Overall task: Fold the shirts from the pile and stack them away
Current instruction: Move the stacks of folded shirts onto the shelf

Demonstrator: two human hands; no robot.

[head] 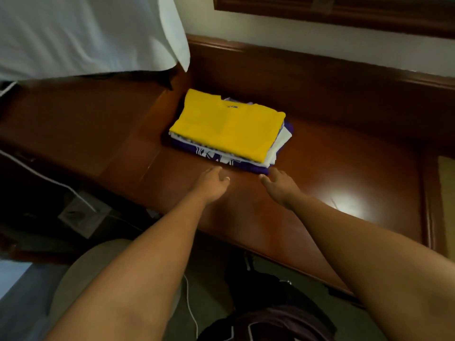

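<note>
Left hand: fingers loosely extended, holding nothing, hovering just short of the near edge of the stack. Whether the fingertips touch the cloth cannot be told.

Right hand: open too, fingers reaching forward, tips at or against the near right corner of the bottom layer. Empty.

Stack of shirts: folded, sitting on the dark wooden surface, just beyond both hands. Yellow shirt on top, a white shirt under it with an edge hanging out on the right, purple patterned shirt at the bottom. Layers are not squared; the lower ones stick out past the yellow one on the near and right sides.

Further out: white bedsheet hangs over the upper left. A white cable runs across the dark floor area on the left. Wall and wood trim behind.

Judgement: this looks like the putting-away stage, hands either leaving the stack or about to tidy it.

Risks:
- Pushing at the bottom corner alone could slide the purple layer under the others and skew the stack.
- The loose white edge could catch fingers and pull a fold open.
- The polished wood looks slick; a firm shove may send the whole stack sliding back.
</note>
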